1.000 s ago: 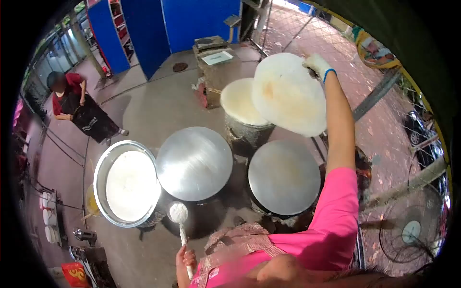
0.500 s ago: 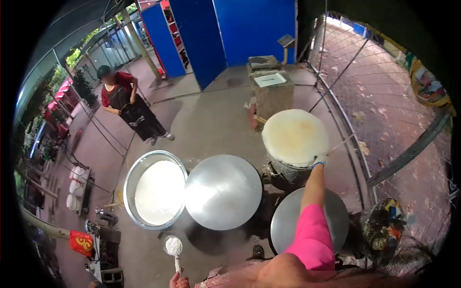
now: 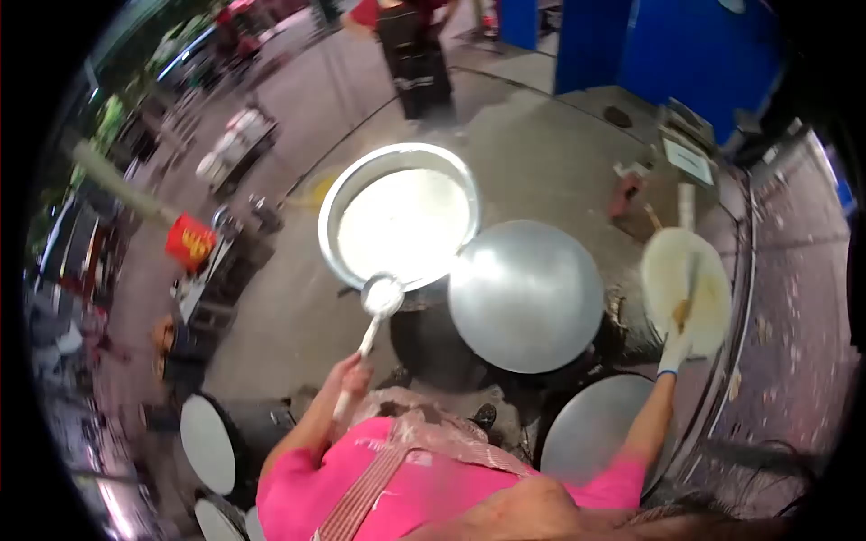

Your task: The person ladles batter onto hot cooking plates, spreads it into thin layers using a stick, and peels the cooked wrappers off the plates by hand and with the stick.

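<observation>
In the head view, my left hand [image 3: 354, 374] is closed round the pale handle of a ladle [image 3: 383, 296]. Its white-coated bowl is at the near rim of a wide metal basin [image 3: 334, 236], which holds white batter [image 3: 406, 221]. My right hand [image 3: 675, 347], in a whitish glove with a blue band at the wrist, grips a long flat spatula [image 3: 692, 270]. The spatula is blurred and lies over a large round pale flatbread [image 3: 714, 302] at the right. Whether it touches the flatbread I cannot tell.
A round metal griddle [image 3: 528, 298] stands right of the basin, and another griddle [image 3: 591, 433] sits near my right arm. Beyond the basin stands a person in a dark apron [image 3: 415, 68]. A box-like stand with a white paper [image 3: 690, 162] is at the back right.
My view has turned left and down. The ladle has moved up to the basin's near rim. A long spatula now shows in my right hand over the flatbread.
</observation>
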Tool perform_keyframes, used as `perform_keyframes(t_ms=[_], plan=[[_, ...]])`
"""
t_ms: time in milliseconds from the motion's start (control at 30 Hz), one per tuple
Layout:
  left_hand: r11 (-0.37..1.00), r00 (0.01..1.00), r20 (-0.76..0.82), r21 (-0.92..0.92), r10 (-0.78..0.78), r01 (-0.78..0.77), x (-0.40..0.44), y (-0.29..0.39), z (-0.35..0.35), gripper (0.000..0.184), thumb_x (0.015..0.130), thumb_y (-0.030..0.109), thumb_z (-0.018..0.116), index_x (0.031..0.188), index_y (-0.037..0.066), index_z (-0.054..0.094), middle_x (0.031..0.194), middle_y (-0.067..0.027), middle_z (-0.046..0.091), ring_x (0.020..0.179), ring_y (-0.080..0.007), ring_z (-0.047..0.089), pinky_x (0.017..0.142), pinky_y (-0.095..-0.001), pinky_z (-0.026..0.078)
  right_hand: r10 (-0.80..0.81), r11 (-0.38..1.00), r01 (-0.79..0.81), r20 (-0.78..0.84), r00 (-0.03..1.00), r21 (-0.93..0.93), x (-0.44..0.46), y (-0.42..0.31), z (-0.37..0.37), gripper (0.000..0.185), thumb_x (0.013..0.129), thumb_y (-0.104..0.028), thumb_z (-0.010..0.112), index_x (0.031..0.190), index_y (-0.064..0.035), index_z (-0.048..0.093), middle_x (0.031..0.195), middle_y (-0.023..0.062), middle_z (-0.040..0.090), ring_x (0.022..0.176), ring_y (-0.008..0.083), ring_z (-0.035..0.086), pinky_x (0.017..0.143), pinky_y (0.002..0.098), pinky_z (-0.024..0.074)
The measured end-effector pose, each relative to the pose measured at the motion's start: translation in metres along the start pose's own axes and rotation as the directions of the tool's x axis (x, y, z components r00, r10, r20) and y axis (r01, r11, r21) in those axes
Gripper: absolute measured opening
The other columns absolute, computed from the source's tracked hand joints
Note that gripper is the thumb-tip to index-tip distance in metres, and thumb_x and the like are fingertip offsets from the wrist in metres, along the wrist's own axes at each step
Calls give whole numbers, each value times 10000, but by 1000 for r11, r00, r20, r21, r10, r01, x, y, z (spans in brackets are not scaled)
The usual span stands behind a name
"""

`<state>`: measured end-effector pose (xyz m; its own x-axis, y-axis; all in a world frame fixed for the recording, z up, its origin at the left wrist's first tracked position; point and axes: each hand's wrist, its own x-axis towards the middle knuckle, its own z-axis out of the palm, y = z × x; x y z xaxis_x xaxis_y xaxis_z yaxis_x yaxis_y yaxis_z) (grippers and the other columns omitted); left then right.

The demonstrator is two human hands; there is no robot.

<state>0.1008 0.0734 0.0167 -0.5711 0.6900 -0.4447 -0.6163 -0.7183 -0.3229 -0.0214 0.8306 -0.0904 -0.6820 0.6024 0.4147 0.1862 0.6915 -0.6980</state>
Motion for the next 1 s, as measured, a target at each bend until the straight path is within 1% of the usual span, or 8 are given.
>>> perform_keyframes(t_ms=[233,300,400,467,567,633,733,1000], plan=[[773,953,-8,587,302,-240,25,159,36,363,885,83,457,1215,216,387,687,-14,411,451,-88,324,295,-151,269,-122,896,404,774,622,-183,-102,-378,104,424,712,-475,581,929,-119,656,864,171,633,827,325,612,698,416,462],[744,971,-89,658,224,-112,50,237,18,286,885,86,463,1144,188,397,641,4,416,432,-83,351,308,-163,295,-16,943,294,857,514,-159,-150,-441,158,373,717,-407,559,842,-71,664,804,174,639,785,341,623,678,429,472],[621,810,-543,719,223,311,120,371,-64,190,843,131,480,668,86,420,474,-4,383,361,-86,394,309,-204,316,-59,670,715,946,319,-199,-237,-524,229,280,739,-293,503,787,-76,673,801,169,645,766,330,635,685,438,493],[261,829,-436,895,350,361,127,401,-83,73,793,75,486,727,53,465,485,-11,408,394,-105,422,324,-237,323,62,769,572,924,377,-285,-237,-551,218,373,756,-417,515,816,-79,661,818,166,645,778,324,632,691,431,490],[306,790,-496,863,359,403,101,360,-13,137,786,104,501,671,64,438,467,-6,364,355,-102,374,298,-233,293,247,767,470,877,412,-437,-289,-513,230,463,761,-509,515,847,-72,640,819,171,642,784,337,622,692,436,482],[778,733,-677,426,-63,461,116,372,-14,291,884,148,451,605,87,392,446,-24,355,313,-140,339,284,-266,304,219,813,411,870,441,-413,-331,-506,232,451,767,-496,522,831,-65,636,804,181,639,777,349,617,690,442,478],[897,796,-598,298,-92,327,67,319,80,326,891,195,479,598,107,366,446,16,340,319,-96,326,271,-232,288,312,834,267,813,492,-482,-358,-540,192,412,793,-471,519,851,-76,625,802,190,636,778,355,616,698,446,474],[733,998,-64,680,17,31,-67,252,320,232,929,253,460,770,103,382,556,48,306,373,4,267,232,-133,258,-263,927,330,318,911,-178,-305,-612,141,256,777,-301,643,890,-72,634,695,166,613,621,350,591,550,426,467]])
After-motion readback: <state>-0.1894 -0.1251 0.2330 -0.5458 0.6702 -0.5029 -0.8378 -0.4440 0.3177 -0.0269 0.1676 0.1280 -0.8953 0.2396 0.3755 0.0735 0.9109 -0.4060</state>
